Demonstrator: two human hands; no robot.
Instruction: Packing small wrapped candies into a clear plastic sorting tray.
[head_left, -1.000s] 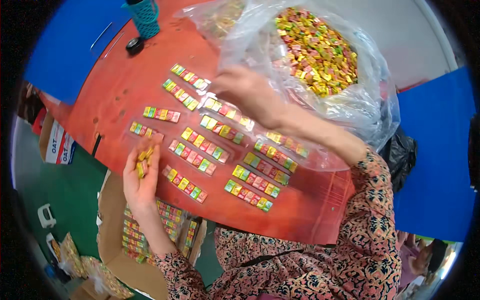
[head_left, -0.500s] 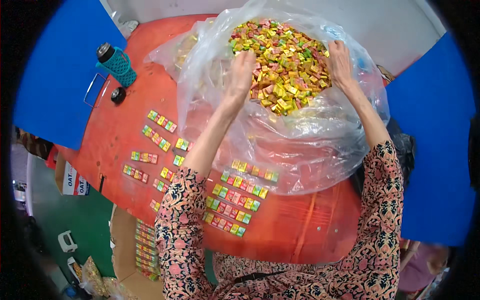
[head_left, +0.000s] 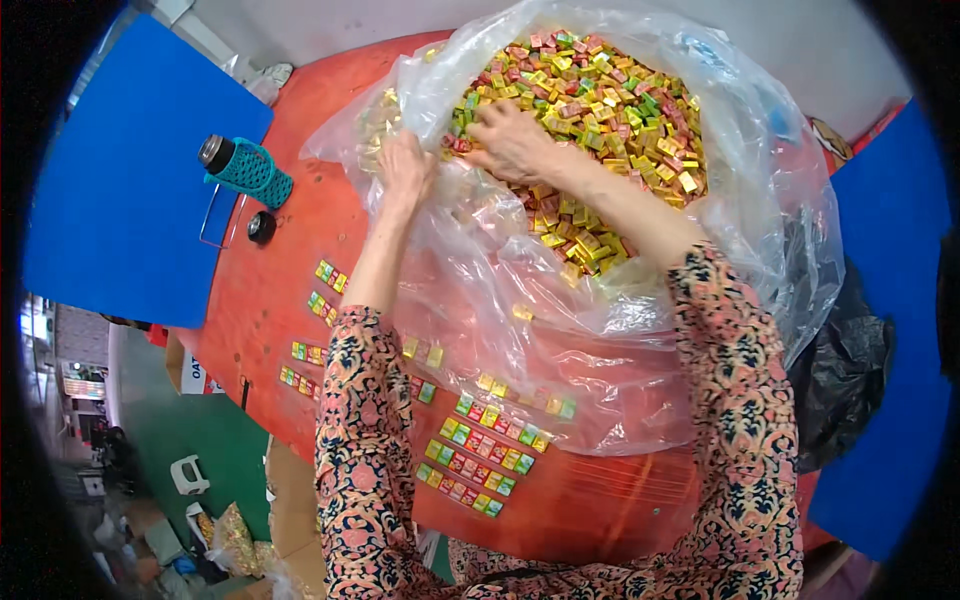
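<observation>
A large clear plastic bag lies spread on the red table, its mouth folded wide. Inside is a heap of small wrapped pieces in yellow, red and green. At the bag's left rim, my left hand is closed on a fold of the plastic. My right hand reaches across the opening, palm down over the heap's left part. Its fingers are bent and apart, close to the pieces and rim; nothing shows in them. Flat rows of similar pieces lie in front of the bag, with smaller groups beyond my left sleeve.
At the left of the red table lie a bottle in a teal sleeve and a black cap. Blue panels flank the table. A black plastic bag hangs at the right edge. Cartons stand low left.
My right hand has moved from the bag's right rim across to the left part of the heap. The left hand has shifted left and down along the rim. The view has turned slightly.
</observation>
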